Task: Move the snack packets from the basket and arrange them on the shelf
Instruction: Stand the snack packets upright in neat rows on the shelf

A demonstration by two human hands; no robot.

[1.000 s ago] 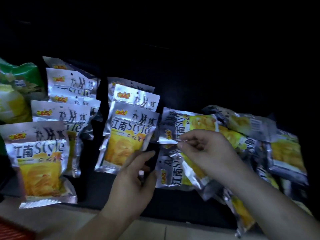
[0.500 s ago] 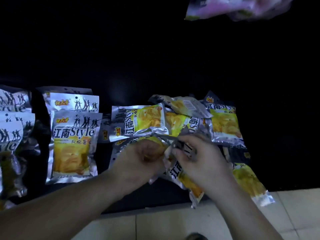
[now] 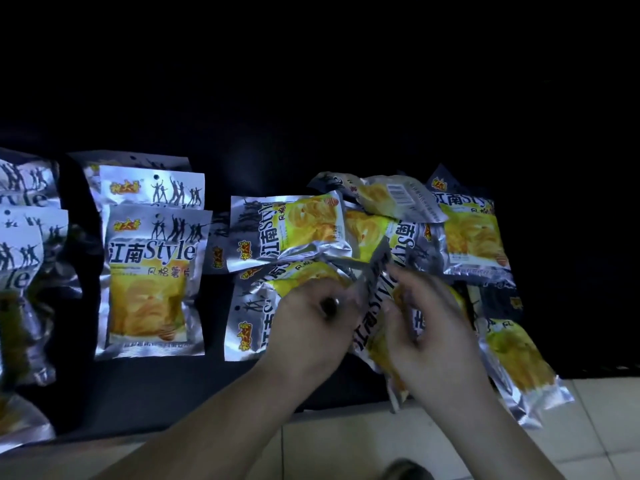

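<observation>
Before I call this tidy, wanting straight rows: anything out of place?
Yes. The left packet lies straight, but the right pile is jumbled: a sideways packet, a barcode-up packet, and an overhanging packet at the shelf edge. The right hand grips a tilted packet.

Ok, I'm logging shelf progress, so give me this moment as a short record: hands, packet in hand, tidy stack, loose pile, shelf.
held packet: turned on its side between both hands, over the loose pile, motion-blurred
left hand: fingers curled at the held packet's left edge
right hand: grips the held packet from the right
upright stack: packets overlapped face up, left of the hands
loose pile: overlapping packets at mixed angles
shelf: dark surface, back too dark to read
</observation>
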